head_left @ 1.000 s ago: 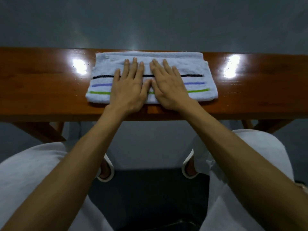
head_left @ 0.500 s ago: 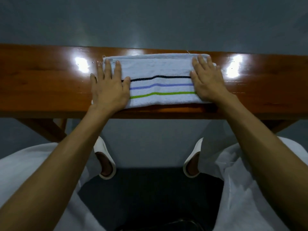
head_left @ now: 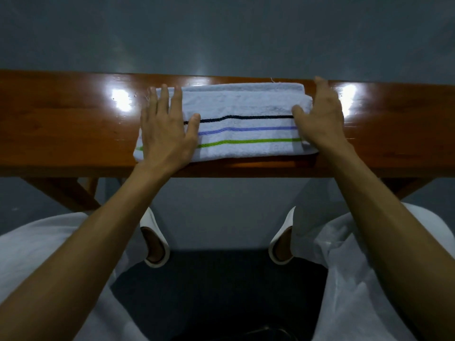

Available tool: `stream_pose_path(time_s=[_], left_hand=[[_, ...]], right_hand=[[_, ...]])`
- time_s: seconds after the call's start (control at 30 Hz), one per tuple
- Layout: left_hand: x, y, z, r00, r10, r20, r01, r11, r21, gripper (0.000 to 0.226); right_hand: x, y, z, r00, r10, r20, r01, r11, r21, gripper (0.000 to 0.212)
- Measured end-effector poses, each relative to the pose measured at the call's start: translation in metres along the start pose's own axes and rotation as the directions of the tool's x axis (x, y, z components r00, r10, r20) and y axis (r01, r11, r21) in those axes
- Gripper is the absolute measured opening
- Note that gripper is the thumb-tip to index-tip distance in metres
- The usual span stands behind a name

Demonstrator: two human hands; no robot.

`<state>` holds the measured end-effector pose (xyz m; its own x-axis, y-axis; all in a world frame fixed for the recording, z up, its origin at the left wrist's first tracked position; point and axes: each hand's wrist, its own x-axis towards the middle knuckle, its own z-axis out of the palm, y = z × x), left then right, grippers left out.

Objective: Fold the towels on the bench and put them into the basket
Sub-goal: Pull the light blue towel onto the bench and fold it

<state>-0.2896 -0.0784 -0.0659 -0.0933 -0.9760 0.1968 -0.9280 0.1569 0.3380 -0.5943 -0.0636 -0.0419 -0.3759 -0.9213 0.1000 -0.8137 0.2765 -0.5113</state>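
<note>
The towel (head_left: 246, 134) lies folded lengthwise on the tabletop (head_left: 61, 124), close to its near edge. The left hand (head_left: 165, 134) presses flat on the left end, its grip spread. The right hand (head_left: 322, 119) brackets the right end, fingers straight, thumb on top, pinching nothing. For a neat next fold, I'd keep the left end pinned and bring the right end over squarely, edges matched.

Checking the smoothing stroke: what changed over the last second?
Both hands slid apart from the middle of the towel to its ends. The left hand lies flat; the right hand has tilted on edge, thumb on top. The towel stayed folded on the bench.
</note>
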Motion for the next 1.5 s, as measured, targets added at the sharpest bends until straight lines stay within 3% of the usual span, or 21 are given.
stream_pose_path(time_s=[0.1,0.27,0.47,0.57,0.63,0.73,0.83,0.87,0.93,0.97,1.03,1.13,1.2,1.27,1.33,1.5], left_hand=[[-0.009,0.005,0.005,0.997,0.051,0.051,-0.052,0.999,0.007,0.071],[-0.014,0.009,0.014,0.978,0.107,0.178,-0.129,0.985,0.117,0.074],[-0.008,0.016,0.019,0.978,0.087,0.187,-0.111,0.986,0.123,0.076],[-0.007,0.023,0.019,0.971,0.099,0.219,-0.116,0.991,0.066,0.077],[-0.008,0.033,0.018,0.96,0.13,0.247,-0.113,0.99,-0.082,0.072],[-0.01,0.047,0.005,0.982,0.11,0.155,-0.02,0.869,-0.495,0.043],[-0.006,0.045,-0.014,0.997,-0.042,-0.07,-0.003,0.838,-0.546,0.009],[-0.001,0.041,-0.019,0.993,-0.105,-0.05,0.056,0.812,-0.582,0.006],[0.005,0.037,-0.027,0.962,-0.218,0.163,0.266,0.628,-0.731,0.011],[0.007,0.035,-0.03,0.929,-0.24,0.283,0.369,0.516,-0.773,0.015],[0.009,0.031,-0.035,0.883,-0.237,0.405,0.469,0.417,-0.779,0.019],[0.013,0.03,-0.036,0.849,-0.234,0.474,0.528,0.407,-0.746,0.025],[0.018,0.033,-0.04,0.798,-0.238,0.553,0.602,0.341,-0.722,0.036],[0.022,0.031,-0.043,0.78,-0.268,0.566,0.626,0.297,-0.721,0.053],[0.028,0.026,-0.038,0.777,-0.322,0.542,0.624,0.276,-0.731,0.071],[0.026,0.026,-0.037,0.773,-0.349,0.531,0.635,0.447,-0.63,0.026]], right_hand=[[0.0,0.003,-0.005,0.991,0.134,0.016,-0.134,0.99,-0.044,0.058],[-0.001,0.001,-0.008,0.973,0.208,0.103,-0.192,0.971,-0.146,0.085],[0.001,-0.004,-0.011,0.955,0.205,0.212,-0.211,0.977,0.004,0.026],[0.003,-0.002,-0.026,0.959,0.204,0.196,-0.243,0.949,0.199,0.011],[0.005,0.001,-0.041,0.96,0.224,0.17,-0.268,0.91,0.317,0.008],[0.009,0.01,-0.06,0.94,0.279,0.197,-0.339,0.841,0.422,0.008],[0.01,0.014,-0.073,0.951,0.281,0.133,-0.306,0.777,0.55,0.015],[0.009,0.014,-0.076,0.96,0.26,0.104,-0.27,0.755,0.598,0.024],[0.007,0.005,-0.076,0.974,0.214,0.076,-0.208,0.71,0.672,0.041],[0.005,-0.003,-0.073,0.978,0.194,0.072,-0.188,0.692,0.697,0.044],[0.003,-0.025,-0.059,0.987,0.146,0.064,-0.148,0.684,0.714,0.049],[-0.007,-0.07,-0.027,0.996,-0.006,0.084,-0.054,0.715,0.697,0.062],[-0.021,-0.099,-0.008,0.966,-0.154,0.21,-0.044,0.699,0.714,0.07],[-0.031,-0.119,0.005,0.907,-0.254,0.336,-0.069,0.697,0.714,0.067],[-0.032,-0.124,0.009,0.902,-0.262,0.343,-0.054,0.719,0.692,0.06],[-0.021,-0.106,0.003,0.938,-0.174,0.301,-0.052,0.786,0.616,0.039]])
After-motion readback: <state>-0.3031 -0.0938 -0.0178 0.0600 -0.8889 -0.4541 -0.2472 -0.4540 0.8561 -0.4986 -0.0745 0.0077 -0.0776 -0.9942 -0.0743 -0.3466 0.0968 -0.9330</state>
